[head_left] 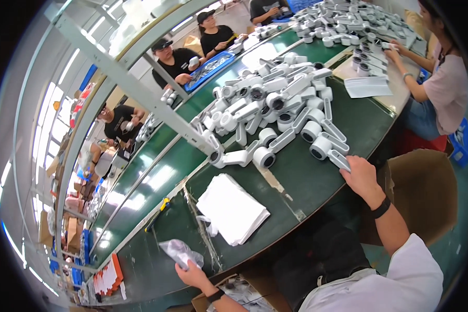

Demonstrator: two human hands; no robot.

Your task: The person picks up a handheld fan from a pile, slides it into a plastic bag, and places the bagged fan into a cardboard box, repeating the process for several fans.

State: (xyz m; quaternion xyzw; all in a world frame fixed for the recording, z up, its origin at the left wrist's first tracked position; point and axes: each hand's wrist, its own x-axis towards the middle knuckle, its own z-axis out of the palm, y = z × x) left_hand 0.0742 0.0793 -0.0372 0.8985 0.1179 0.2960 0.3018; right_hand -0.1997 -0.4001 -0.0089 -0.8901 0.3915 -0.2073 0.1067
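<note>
Left hand (194,275)'s got its fingers curled round a clear plastic bag (181,252), right hand (363,177)'s are closed on a white loop-handled gadget (340,160) beside the pile of gadgets (273,99).

White device (323,146) and plastic bag (180,251)

My right grip (362,178) is on the handle end of the white device, which sits at the near edge of the pile (275,99), its round, dark-faced head turned away from me. My left grip (193,275) pinches the crumpled, translucent plastic bag by its lower end, tilted leftward above the desk (234,255).
</note>
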